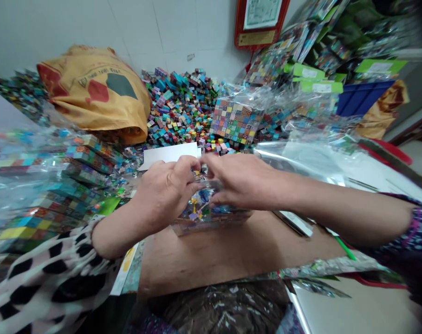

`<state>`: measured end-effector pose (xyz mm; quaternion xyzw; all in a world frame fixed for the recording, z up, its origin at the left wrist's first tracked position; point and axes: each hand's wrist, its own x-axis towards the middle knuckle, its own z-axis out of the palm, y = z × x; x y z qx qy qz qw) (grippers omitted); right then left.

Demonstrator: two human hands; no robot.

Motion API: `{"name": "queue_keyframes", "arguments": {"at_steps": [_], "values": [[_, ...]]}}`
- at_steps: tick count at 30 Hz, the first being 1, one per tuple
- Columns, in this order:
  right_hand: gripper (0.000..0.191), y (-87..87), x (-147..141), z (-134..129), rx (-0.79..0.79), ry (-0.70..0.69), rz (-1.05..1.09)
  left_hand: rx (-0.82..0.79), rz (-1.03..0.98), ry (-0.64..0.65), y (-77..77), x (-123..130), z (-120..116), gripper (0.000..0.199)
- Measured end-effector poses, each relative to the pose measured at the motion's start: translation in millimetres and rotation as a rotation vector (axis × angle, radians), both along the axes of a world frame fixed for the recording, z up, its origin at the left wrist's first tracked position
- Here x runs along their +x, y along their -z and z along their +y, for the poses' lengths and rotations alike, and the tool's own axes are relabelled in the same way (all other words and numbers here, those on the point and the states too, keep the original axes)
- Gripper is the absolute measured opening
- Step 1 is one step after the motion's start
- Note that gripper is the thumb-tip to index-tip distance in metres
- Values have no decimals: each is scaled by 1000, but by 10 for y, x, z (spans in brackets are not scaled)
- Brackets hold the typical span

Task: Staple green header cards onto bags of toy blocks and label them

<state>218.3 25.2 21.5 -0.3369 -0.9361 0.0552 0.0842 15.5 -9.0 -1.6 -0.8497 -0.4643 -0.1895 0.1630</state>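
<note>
A tabletop [357, 171] fills the view, crowded from wall to near edge. At the back lies a big heap of loose coloured cubes [178, 109], piled against the tiled wall, within reach of anyone drawing from it. Left of the heap slumps a yellow woven sack [92, 88], its mouth turned toward the cubes. Along the left side stand stacks of bagged cube sets [57, 195], laid flat one on another, likely because flat packs stack steadily. Just right of the heap a finished square of cubes in clear wrap [236, 119] leans tilted against more wrapped packs. A white card [169, 153] lies just behind the hands.

In front of the person a brown board [231, 250] rests as a working surface, and on it sits a clear plastic pack of small cubes [200, 213], held at the middle of the view where both hands can meet over it. The left hand [165, 190] is curled nearly closed, thumb and fingertips pinching the pack's upper edge. The right hand [242, 181] lies over the pack, fingers bent and pinching the same edge from the other side, fingertips of both hands almost touching. The plastic seems gripped so that the cubes stay gathered beneath.
</note>
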Motion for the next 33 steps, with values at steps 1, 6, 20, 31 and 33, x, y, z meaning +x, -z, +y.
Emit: {"name": "queue_keyframes", "arguments": {"at_steps": [1,6,20,31,33], "values": [[30,-20,-26,3,-24,2,-64,-11,-13,5,-12,3,0,19],[19,-65,-108,42,-85,26,-121,-215,-161,44,-95,2,-3,20],[24,-66,-235,126,-144,90,-89,-171,-293,94,26,-32,43,16],[21,22,-320,132,-175,124,-39,-149,-335,115,-281,-136,-9,28],[20,41,-309,143,-166,121,-25,-165,-327,76,-345,-219,-24,37]]}}
